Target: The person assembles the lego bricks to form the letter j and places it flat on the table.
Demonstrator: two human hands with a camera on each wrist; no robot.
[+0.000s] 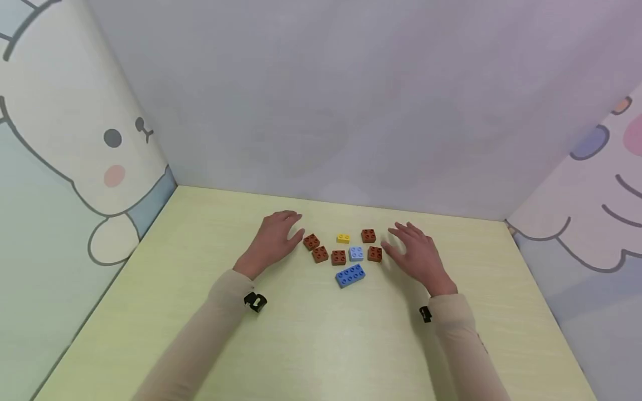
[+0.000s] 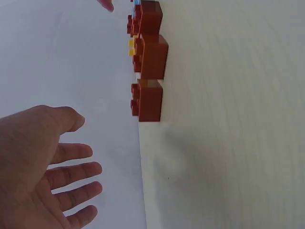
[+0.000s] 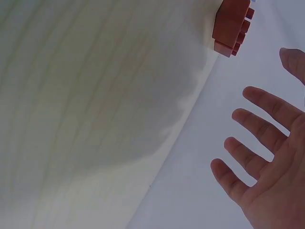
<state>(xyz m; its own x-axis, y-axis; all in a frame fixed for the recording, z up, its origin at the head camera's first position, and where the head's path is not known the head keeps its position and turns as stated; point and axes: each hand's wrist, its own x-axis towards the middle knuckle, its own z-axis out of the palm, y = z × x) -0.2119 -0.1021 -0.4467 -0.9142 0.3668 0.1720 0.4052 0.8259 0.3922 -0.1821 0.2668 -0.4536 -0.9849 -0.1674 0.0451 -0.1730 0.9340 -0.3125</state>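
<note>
Several reddish-brown square building bricks lie in a loose group on the table, along with a small yellow brick (image 1: pixel 343 238), a light blue brick (image 1: pixel 356 254) and a longer blue brick (image 1: pixel 350 275). To the left of the group is my left hand (image 1: pixel 273 242), fingers spread and holding nothing, nearest to a brown brick (image 1: pixel 311 241). My right hand (image 1: pixel 413 253) hovers at the right side, its fingers apart and relaxed, beside another brown brick (image 1: pixel 374 254). In the left wrist view the palm (image 2: pixel 28 167) is bare; the right wrist view also shows bare fingers (image 3: pixel 259 129).
The pale wooden table (image 1: pixel 311 334) meets a plain light wall (image 1: pixel 321 100) at the back. Side panels with cartoon drawings (image 1: pixel 112 167) stand at left and right. Both wrists wear black straps, one buckle (image 1: pixel 256 302) showing at the left cuff.
</note>
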